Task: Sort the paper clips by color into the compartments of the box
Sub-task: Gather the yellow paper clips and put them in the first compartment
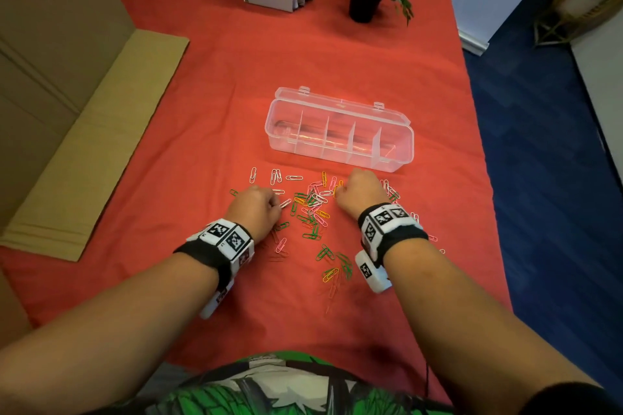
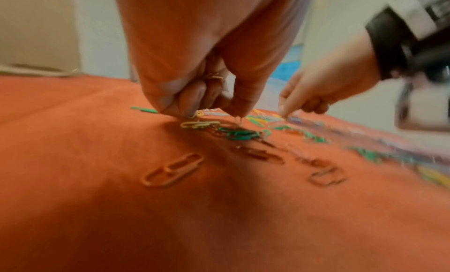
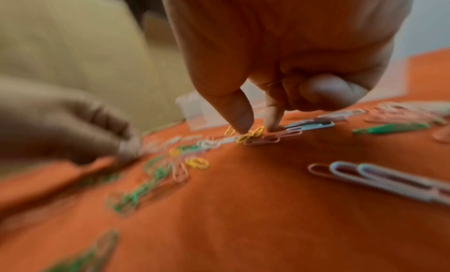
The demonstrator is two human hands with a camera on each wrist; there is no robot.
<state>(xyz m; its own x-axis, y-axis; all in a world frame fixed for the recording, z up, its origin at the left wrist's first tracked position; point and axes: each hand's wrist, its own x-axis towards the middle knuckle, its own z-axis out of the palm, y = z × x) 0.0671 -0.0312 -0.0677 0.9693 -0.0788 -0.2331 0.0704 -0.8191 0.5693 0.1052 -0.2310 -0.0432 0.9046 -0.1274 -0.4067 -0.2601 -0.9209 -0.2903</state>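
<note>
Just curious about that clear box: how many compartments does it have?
5, side by side in one row along the clear plastic box, beyond the paper clips; none seem hidden.

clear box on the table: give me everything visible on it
The box is clear plastic, long and narrow with rounded corners. Its hinged lid lies open behind it, two small latch tabs along the lid's far edge. Four thin dividers split it into five compartments in a row. No clips show inside. It sits flat and slightly angled on the red cloth, just beyond the clips. Neither hand touches it.
</note>
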